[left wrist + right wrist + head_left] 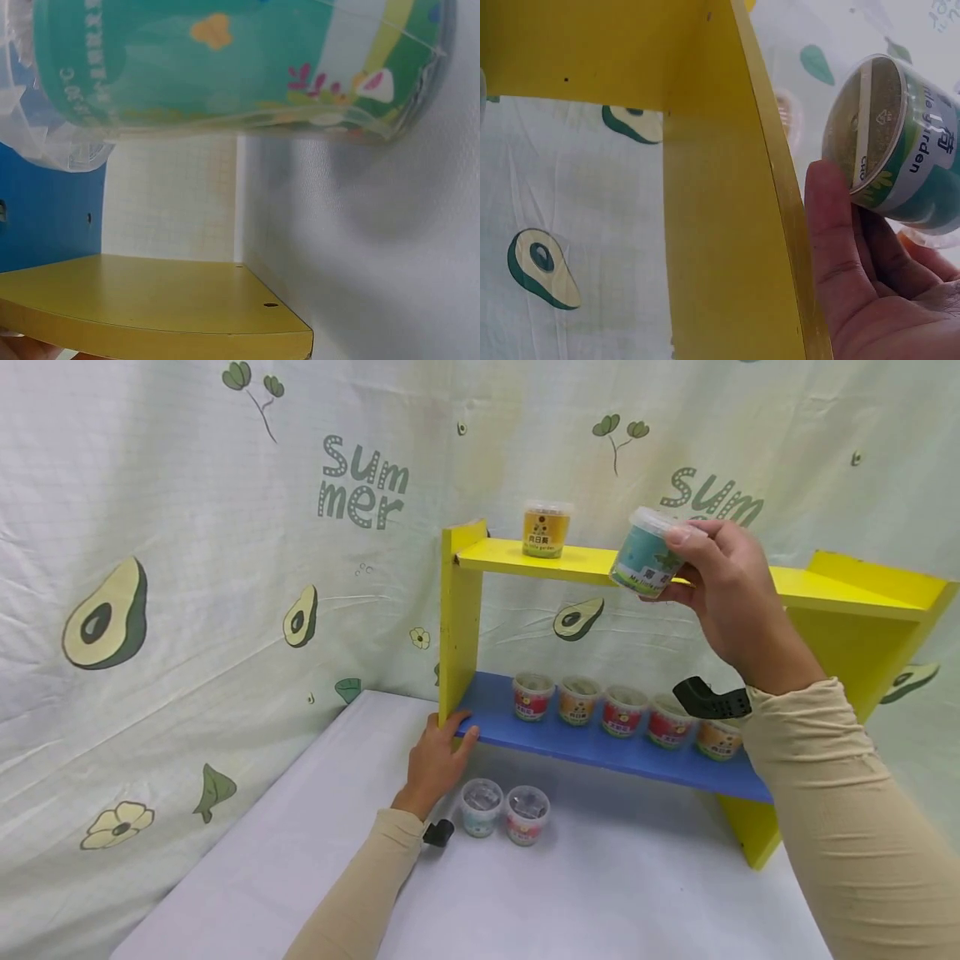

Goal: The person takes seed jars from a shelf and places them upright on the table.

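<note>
My right hand (727,585) grips a clear plastic cup with a teal label (647,556), tilted, in front of the top yellow board (585,560). In the right wrist view the base of this teal cup (874,124) faces the camera, above the fingers (832,232). My left hand (435,764) holds the yellow side panel (459,635) where it meets the blue shelf (555,743). A pale blue-labelled cup (481,818) and a pink-labelled cup (523,828) stand on the table beside that hand. The blue-green cup (225,67) looms large in the left wrist view.
On the top board stands an orange-labelled cup (546,531). Several red- and orange-labelled cups (621,714) line the blue shelf. The yellow right side panel (750,835) reaches down to the white table (600,893). A patterned curtain (225,568) hangs behind.
</note>
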A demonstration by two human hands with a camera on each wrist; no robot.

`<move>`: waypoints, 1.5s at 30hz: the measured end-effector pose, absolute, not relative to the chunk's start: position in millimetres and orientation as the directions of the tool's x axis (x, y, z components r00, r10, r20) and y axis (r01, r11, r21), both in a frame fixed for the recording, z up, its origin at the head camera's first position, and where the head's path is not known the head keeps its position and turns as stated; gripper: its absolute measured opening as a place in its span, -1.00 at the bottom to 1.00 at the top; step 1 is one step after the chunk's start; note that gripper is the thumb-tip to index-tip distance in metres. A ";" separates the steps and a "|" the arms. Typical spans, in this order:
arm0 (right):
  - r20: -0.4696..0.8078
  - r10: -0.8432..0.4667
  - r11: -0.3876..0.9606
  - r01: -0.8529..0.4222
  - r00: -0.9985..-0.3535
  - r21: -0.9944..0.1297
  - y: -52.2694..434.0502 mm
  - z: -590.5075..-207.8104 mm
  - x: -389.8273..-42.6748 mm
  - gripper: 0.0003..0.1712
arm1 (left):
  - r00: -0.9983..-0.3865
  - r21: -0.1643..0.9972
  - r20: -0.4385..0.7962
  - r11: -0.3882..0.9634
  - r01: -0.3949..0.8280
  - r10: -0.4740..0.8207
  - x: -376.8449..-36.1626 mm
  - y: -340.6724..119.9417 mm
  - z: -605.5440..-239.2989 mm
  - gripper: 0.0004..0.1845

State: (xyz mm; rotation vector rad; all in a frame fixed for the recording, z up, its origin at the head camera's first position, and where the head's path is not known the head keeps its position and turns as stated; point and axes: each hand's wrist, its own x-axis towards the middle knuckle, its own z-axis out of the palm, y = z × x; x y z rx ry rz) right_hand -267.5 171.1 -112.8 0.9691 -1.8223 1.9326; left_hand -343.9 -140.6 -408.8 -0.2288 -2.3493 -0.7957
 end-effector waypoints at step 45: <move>0.420 -0.181 0.382 -0.457 -0.889 -0.803 192.6 -306.7 -227.9 -0.44 | -0.757 0.471 0.652 0.800 0.371 -0.032 -344.9 -142.3 -411.6 -0.48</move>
